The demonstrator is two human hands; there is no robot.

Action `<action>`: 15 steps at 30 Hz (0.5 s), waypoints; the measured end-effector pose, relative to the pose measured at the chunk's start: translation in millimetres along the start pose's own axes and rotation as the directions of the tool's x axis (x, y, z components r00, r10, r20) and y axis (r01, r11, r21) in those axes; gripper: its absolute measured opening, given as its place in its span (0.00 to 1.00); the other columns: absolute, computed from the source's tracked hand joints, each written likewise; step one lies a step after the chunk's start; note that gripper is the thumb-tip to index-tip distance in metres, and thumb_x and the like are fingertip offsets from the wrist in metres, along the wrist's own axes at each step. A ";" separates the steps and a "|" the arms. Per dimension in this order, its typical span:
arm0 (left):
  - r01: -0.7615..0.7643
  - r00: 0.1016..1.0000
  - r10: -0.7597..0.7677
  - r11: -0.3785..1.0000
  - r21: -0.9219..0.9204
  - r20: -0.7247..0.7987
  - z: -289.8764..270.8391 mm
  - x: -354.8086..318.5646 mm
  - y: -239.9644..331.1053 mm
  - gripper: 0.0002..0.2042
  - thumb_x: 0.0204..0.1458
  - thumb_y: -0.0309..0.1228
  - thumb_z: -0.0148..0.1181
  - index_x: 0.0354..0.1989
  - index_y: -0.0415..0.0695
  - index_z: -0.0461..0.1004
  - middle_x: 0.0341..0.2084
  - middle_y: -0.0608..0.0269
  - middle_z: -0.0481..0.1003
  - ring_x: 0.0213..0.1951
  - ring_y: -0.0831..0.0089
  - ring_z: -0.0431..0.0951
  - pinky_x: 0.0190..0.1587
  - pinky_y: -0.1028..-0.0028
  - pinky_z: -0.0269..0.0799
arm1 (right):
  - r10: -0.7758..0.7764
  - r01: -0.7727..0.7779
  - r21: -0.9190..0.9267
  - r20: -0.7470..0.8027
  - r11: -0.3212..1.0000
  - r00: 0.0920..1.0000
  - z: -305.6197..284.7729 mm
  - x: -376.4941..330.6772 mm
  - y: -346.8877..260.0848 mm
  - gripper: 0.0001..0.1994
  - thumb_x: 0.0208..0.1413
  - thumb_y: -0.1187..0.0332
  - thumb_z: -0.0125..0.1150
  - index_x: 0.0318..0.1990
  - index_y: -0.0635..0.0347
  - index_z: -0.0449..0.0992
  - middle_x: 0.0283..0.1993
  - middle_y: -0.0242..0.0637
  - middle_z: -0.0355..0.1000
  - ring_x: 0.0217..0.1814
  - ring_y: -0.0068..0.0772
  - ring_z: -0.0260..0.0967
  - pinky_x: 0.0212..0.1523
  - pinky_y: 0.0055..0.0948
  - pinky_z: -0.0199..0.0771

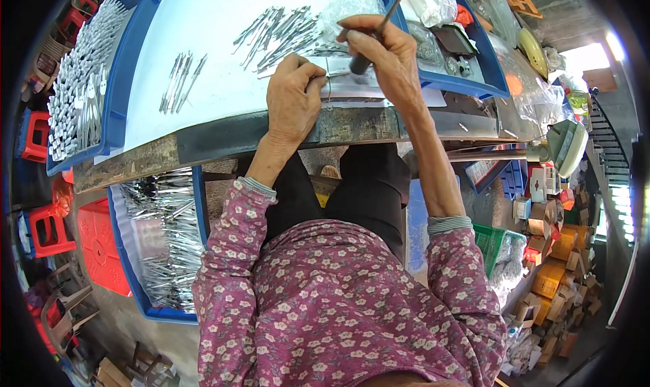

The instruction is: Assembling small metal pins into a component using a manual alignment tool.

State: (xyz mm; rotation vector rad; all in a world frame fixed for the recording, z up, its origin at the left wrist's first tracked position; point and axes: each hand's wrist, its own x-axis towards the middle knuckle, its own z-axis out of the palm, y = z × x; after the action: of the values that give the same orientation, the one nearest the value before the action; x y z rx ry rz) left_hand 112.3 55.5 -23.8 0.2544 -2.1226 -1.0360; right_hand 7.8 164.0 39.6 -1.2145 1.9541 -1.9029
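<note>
With the left hand (292,96) pinching a thin silvery metal piece (329,82) flat at the counter's (223,140) near edge, the right hand's (386,55) fingers, clamped on a dark-handled rod tool (369,45), should probably bear down squarely.

Worn grey-topped desk (223,138) with a chipped front edge. Grey concrete floor (128,319) below. Red plastic stools (42,230) at left. Stacked brown cardboard boxes (555,279) at right. Daylight from a bright opening (588,57) at upper right.
</note>
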 end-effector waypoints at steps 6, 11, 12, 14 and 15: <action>-0.052 0.998 0.051 0.999 -0.015 -0.031 2.2 -2.3 -2.5 0.03 0.41 0.21 0.59 0.26 0.37 0.75 0.25 0.60 0.69 0.27 0.69 0.71 0.29 0.73 0.65 | -0.045 0.059 -0.316 0.053 0.947 0.998 3.9 -12.9 3.6 0.10 0.51 0.68 0.57 0.39 0.64 0.73 0.28 0.35 0.71 0.30 0.26 0.66 0.32 0.25 0.66; -0.054 0.998 0.054 0.999 -0.008 -0.029 0.6 -3.2 -3.4 0.03 0.41 0.21 0.59 0.26 0.37 0.75 0.25 0.60 0.69 0.28 0.68 0.71 0.29 0.73 0.65 | -0.037 0.134 -0.666 0.157 0.734 0.987 -8.2 -13.0 -19.9 0.10 0.52 0.66 0.57 0.35 0.65 0.71 0.19 0.40 0.70 0.21 0.34 0.69 0.25 0.31 0.68; -0.057 0.998 0.057 0.998 -0.017 -0.033 0.9 -3.2 -4.5 0.03 0.41 0.21 0.59 0.26 0.37 0.75 0.25 0.60 0.69 0.28 0.68 0.71 0.30 0.73 0.65 | -0.072 0.136 -0.562 0.135 0.816 0.988 -5.7 -11.3 -27.1 0.10 0.53 0.66 0.57 0.35 0.65 0.71 0.20 0.40 0.70 0.21 0.31 0.69 0.24 0.29 0.67; -0.053 0.998 0.052 0.998 -0.021 -0.040 -1.4 -4.8 -3.8 0.03 0.40 0.21 0.59 0.26 0.37 0.75 0.24 0.60 0.69 0.28 0.68 0.71 0.30 0.73 0.65 | -0.187 0.188 -0.347 0.038 0.919 0.982 4.7 -7.6 -44.7 0.10 0.53 0.66 0.57 0.35 0.65 0.71 0.21 0.40 0.72 0.23 0.24 0.70 0.23 0.24 0.67; -0.053 0.997 0.050 0.998 -0.041 -0.052 -0.5 -2.8 -1.1 0.02 0.39 0.21 0.58 0.24 0.38 0.74 0.23 0.59 0.69 0.29 0.65 0.70 0.31 0.70 0.65 | -0.308 0.264 -0.454 -0.024 0.851 0.951 6.7 -6.4 -58.7 0.09 0.53 0.67 0.57 0.35 0.65 0.70 0.22 0.39 0.72 0.23 0.22 0.70 0.23 0.22 0.66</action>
State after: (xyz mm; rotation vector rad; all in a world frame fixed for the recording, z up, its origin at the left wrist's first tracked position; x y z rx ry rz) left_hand 114.5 55.8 -25.9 0.2024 -2.0483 -1.0330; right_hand 41.5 170.9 88.1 -1.6436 2.4807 -1.7073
